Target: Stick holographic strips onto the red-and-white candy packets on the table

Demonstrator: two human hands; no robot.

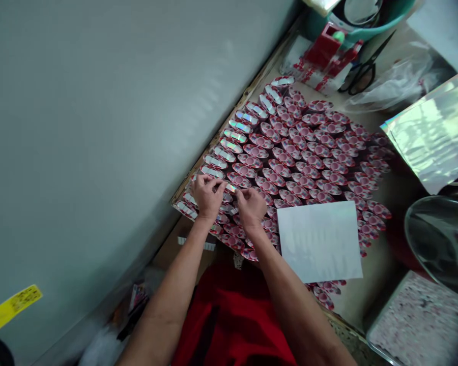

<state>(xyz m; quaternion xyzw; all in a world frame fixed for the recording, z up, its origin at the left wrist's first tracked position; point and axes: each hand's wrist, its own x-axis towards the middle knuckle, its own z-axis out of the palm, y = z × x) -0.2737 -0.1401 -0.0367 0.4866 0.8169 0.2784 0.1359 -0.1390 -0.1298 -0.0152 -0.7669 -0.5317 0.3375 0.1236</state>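
Note:
Rows of small oval red-and-pink pieces (280,168) cover the table. Those along the wall side bear shiny silvery strips (215,161). Between my two hands a short iridescent strip (231,188) stretches over one oval piece. The fingertips of my left hand (209,195) are pinched at its left end. My right hand (251,206) pinches its right end with thumb and forefinger. A pale rectangular sheet (320,241) lies on the pieces to the right of my right forearm.
A grey wall (80,127) borders the table on the left. Toward the back right are a red tape dispenser (325,48), black scissors (362,73), a teal basin (391,23) and clear plastic bags (400,84). Shiny sheets (435,129), a transparent lid (442,244) and a tray (412,325) are at right.

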